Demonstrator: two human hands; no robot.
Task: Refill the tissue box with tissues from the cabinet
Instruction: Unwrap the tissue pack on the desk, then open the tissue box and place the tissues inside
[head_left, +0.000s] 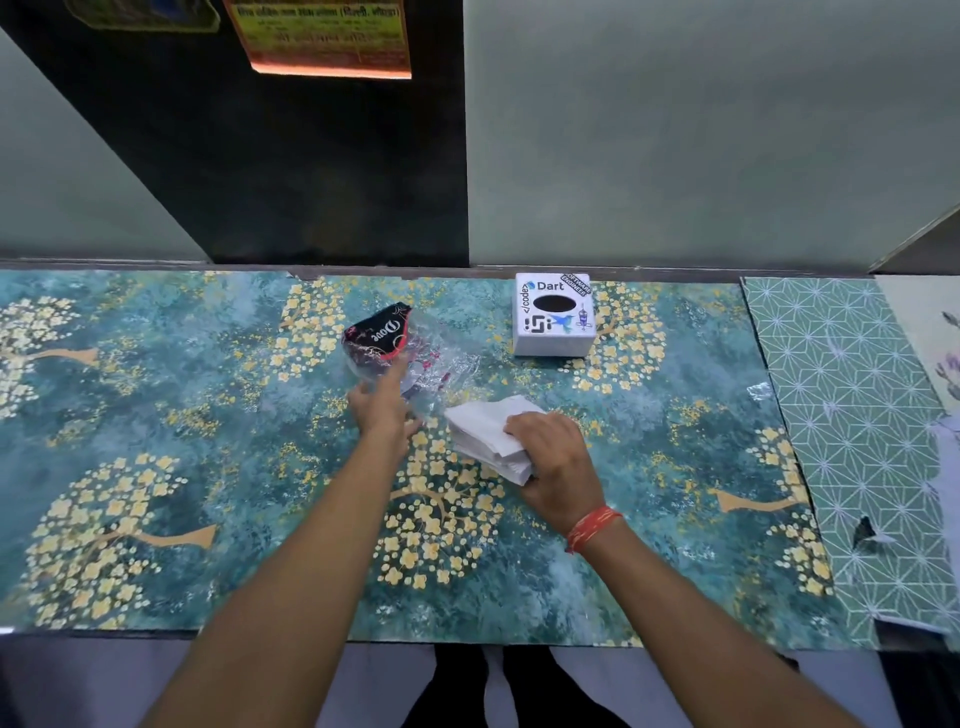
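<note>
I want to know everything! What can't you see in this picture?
Head view:
- Inside the box: its hole is just dark.
- Under the tissues: the right hand covers part.
- Poster: top edge cuts it; writing blurred.
- Wrapper: left hand hides some.

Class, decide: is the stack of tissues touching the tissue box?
Apart. The head view shows the tissues under the right hand near the table's middle, with a clear stretch of patterned table between them and the tissue box.
</note>
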